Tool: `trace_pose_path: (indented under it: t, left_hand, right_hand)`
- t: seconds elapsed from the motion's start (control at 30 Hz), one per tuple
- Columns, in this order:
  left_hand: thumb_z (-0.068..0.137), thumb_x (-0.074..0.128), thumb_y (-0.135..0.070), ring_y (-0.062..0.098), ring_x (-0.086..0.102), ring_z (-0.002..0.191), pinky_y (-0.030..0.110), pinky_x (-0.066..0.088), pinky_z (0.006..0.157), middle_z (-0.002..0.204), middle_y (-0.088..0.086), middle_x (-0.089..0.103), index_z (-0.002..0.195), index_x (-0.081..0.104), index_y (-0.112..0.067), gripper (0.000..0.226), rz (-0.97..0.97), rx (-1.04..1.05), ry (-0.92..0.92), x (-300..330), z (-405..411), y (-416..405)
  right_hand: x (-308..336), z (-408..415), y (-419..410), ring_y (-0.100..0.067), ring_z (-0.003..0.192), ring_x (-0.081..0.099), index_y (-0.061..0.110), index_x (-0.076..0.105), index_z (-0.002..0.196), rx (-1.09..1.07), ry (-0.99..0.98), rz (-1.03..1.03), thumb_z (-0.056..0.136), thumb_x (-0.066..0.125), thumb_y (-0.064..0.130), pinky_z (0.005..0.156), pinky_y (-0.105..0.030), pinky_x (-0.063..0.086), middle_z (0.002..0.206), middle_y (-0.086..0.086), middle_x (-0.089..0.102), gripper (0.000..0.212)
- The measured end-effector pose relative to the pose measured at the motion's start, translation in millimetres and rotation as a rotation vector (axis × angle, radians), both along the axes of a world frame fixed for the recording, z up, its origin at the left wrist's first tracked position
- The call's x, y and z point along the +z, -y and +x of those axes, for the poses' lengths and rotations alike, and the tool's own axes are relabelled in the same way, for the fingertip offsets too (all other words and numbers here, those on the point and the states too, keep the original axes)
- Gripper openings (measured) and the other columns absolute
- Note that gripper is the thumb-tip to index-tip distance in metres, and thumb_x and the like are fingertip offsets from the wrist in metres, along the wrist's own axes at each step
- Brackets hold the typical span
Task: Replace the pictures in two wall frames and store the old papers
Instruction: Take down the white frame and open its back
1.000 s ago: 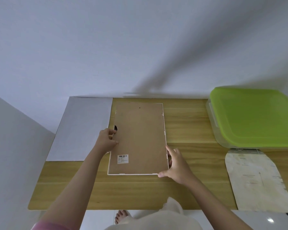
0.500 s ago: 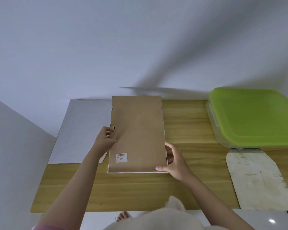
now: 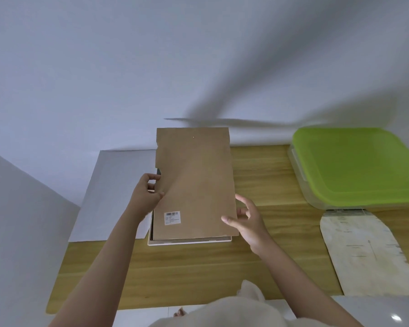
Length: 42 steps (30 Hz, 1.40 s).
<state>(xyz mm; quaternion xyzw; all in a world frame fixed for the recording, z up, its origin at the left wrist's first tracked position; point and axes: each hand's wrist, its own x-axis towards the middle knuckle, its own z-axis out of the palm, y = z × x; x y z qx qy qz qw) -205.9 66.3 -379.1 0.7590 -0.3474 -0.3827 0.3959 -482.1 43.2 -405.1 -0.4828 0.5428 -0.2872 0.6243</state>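
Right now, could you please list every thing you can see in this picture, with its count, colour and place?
backing board: 1, brown with a white barcode label, lifted and tilted above the frame, middle of the table
picture frame: 1, white, lying flat under the backing board
white sheet: 1, white, on the left part of the table, beside the frame
storage box: 1, clear with a green lid, at the right rear of the table
old paper: 1, off-white with faint print, in front of the storage box
table: 1, light wood, against the white wall
left hand: 1, holds the left edge of the backing board
right hand: 1, fingers at the right edge of the backing board
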Motion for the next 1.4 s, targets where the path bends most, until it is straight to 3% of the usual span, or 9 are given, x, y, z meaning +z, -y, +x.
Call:
trace_pose_path:
  t: [0.1, 0.3, 0.4, 0.5, 0.7, 0.8, 0.9, 1.13, 1.4]
  left_hand:
    - [0.082, 0.065, -0.005, 0.027, 0.059, 0.090, 0.039, 0.055, 0.074, 0.101, 0.011, 0.058, 0.111, 0.051, -0.020, 0.035, -0.014, -0.048, 0.039, 7.6, -12.9, 3.2]
    - [0.080, 0.069, -0.008, 0.018, 0.058, 0.088, 0.035, 0.055, 0.080, 0.095, -0.001, 0.056, 0.121, 0.051, -0.018, 0.045, -0.017, -0.186, 0.042, 8.6, -76.1, 14.9]
    - [0.078, 0.069, -0.001, 0.017, 0.061, 0.083, 0.033, 0.055, 0.080, 0.100, -0.004, 0.055, 0.133, 0.046, -0.016, 0.062, 0.033, -0.257, 0.042, -1.8, -112.7, 23.3]
    - [0.078, 0.067, 0.002, 0.009, 0.058, 0.078, 0.019, 0.049, 0.069, 0.114, -0.001, 0.051, 0.132, 0.046, -0.011, 0.060, 0.059, -0.319, 0.090, -11.2, -147.7, 30.8]
    - [0.074, 0.072, -0.008, 0.018, 0.051, 0.112, 0.024, 0.042, 0.093, 0.131, 0.007, 0.043, 0.139, 0.037, -0.010, 0.074, 0.138, -0.386, 0.197, -26.7, -193.3, 38.1]
    - [0.074, 0.074, -0.012, 0.023, 0.040, 0.130, 0.028, 0.034, 0.108, 0.145, 0.008, 0.032, 0.144, 0.028, -0.009, 0.084, 0.174, -0.391, 0.217, -29.2, -207.0, 37.2]
    - [0.073, 0.076, -0.012, 0.021, 0.025, 0.141, 0.015, 0.018, 0.106, 0.155, 0.008, 0.017, 0.142, 0.030, -0.007, 0.084, 0.172, -0.398, 0.253, -32.2, -217.5, 35.6]
    - [0.076, 0.072, -0.012, 0.024, 0.029, 0.140, 0.021, 0.030, 0.099, 0.158, 0.009, -0.007, 0.136, 0.033, -0.002, 0.072, 0.219, -0.440, 0.319, -34.7, -230.2, 32.5]
    - [0.079, 0.071, -0.016, 0.021, 0.007, 0.146, 0.027, 0.020, 0.113, 0.158, 0.007, -0.011, 0.147, 0.015, -0.005, 0.089, 0.244, -0.459, 0.358, -43.1, -231.7, 34.1]
  right_hand:
    - [3.9, -13.3, 5.6, -0.018, 0.092, 0.062, 0.022, 0.050, 0.130, -0.095, 0.005, -0.029, 0.076, 0.073, -0.001, 0.068, -0.015, 0.050, 0.098, -0.003, 0.059, 0.063]
    - [2.4, -69.4, 19.0, -0.003, 0.084, 0.060, 0.019, 0.048, 0.134, -0.177, -0.150, -0.127, 0.082, 0.062, -0.008, 0.062, -0.012, 0.049, 0.099, 0.001, 0.062, 0.060]
    - [-1.1, -102.2, 24.3, -0.009, 0.088, 0.061, 0.017, 0.045, 0.138, -0.213, -0.238, -0.125, 0.083, 0.061, -0.007, 0.075, -0.021, 0.050, 0.101, 0.005, 0.062, 0.062]
    - [-8.8, -132.3, 30.9, -0.019, 0.102, 0.059, 0.016, 0.045, 0.138, -0.227, -0.341, -0.136, 0.083, 0.063, -0.002, 0.093, -0.034, 0.049, 0.116, -0.005, 0.060, 0.061]
    - [-26.4, -163.3, 43.6, -0.022, 0.112, 0.056, 0.013, 0.050, 0.135, -0.227, -0.459, -0.176, 0.083, 0.067, 0.004, 0.103, -0.038, 0.043, 0.127, -0.012, 0.051, 0.056]
    - [-31.3, -165.5, 48.5, -0.025, 0.116, 0.053, 0.009, 0.053, 0.132, -0.211, -0.511, -0.226, 0.083, 0.068, 0.007, 0.100, -0.028, 0.038, 0.129, -0.013, 0.048, 0.051]
    - [-36.2, -163.4, 49.3, -0.023, 0.120, 0.049, 0.005, 0.052, 0.132, -0.131, -0.570, -0.283, 0.078, 0.075, 0.015, 0.097, -0.023, 0.034, 0.129, -0.011, 0.047, 0.060]
    - [-51.8, -156.8, 43.0, -0.032, 0.125, 0.038, 0.002, 0.053, 0.130, -0.075, -0.738, -0.366, 0.073, 0.079, 0.029, 0.098, -0.036, 0.037, 0.134, -0.013, 0.049, 0.067]
    - [-59.5, -156.0, 41.2, -0.037, 0.120, 0.037, 0.002, 0.054, 0.127, -0.039, -0.813, -0.415, 0.075, 0.077, 0.031, 0.091, -0.047, 0.043, 0.138, -0.018, 0.042, 0.064]
